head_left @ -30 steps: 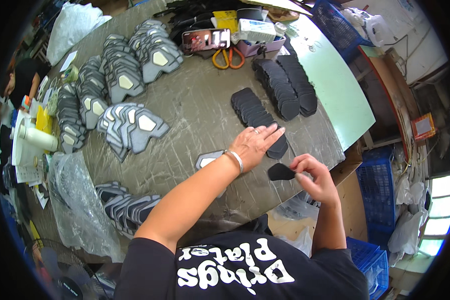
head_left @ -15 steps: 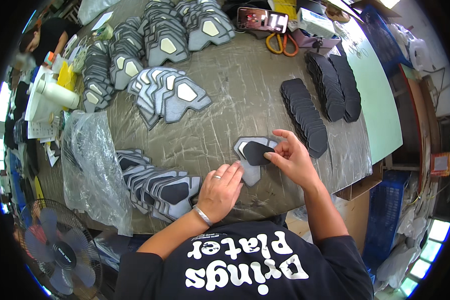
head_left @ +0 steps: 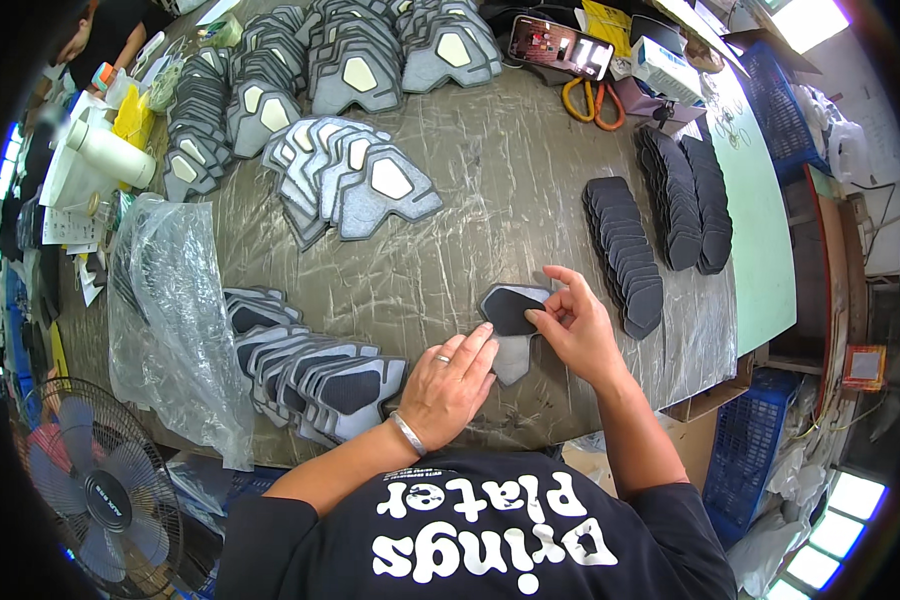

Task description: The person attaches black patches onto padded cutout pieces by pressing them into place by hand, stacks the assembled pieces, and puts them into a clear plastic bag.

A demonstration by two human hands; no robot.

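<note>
Left hand: laid flat on the counter, fingers pressed together and stretched out, their tips resting on the lower edge of the grey piece.
Right hand: fingers pinched on the right edge of the black pad, thumb and forefinger closed on it.
Black pad: set on top of the grey piece, near the front edge of the counter, between the two hands.
Grey piece: lying flat, partly covered by the pad and by the left fingertips.
Finished row: grey pieces with black pads, overlapped in a fan just left of the left hand.
Plastic bag: clear, crumpled, at the left end of that row.
Black stacks: overlapped pads, just right of the right hand; two more rows behind them.
Grey fans: pieces with pale centres, spread across the far half.
Scissors: orange-handled, at the far edge.
Fan: seen below the counter, lower left.
</note>
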